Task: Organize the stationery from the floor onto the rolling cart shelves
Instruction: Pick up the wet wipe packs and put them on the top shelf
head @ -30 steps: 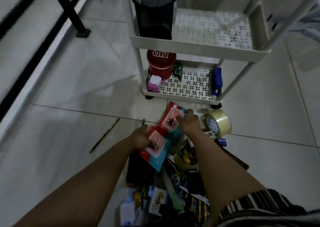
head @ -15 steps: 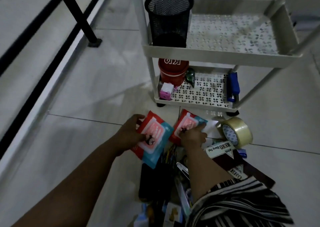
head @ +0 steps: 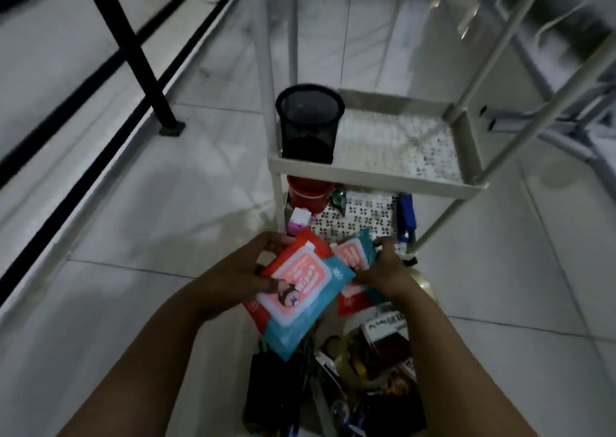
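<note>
My left hand [head: 243, 270] holds a red and teal wipes packet [head: 300, 290] above the floor pile. My right hand [head: 388, 270] grips a second, similar wipes packet [head: 355, 253] beside it, partly under the first. Both packets hover just in front of the white rolling cart's lower shelf [head: 366, 210]. That shelf carries a red cup [head: 308, 193], a pink and white box [head: 298, 221], a green item [head: 340, 198] and a blue stapler [head: 407, 218]. On the middle shelf [head: 383, 173] stands a black mesh pen holder [head: 308, 123].
A dark pile of stationery [head: 340, 380] lies on the tiled floor between my forearms, with a maroon writing pad [head: 386, 333] in it. A black metal railing [head: 130, 50] runs along the left. Grey furniture legs [head: 550, 80] stand to the right of the cart.
Both hands have lifted the two wipes packets off the pile and brought them forward toward the cart's lower shelf. The view has tilted up, showing more of the cart.
</note>
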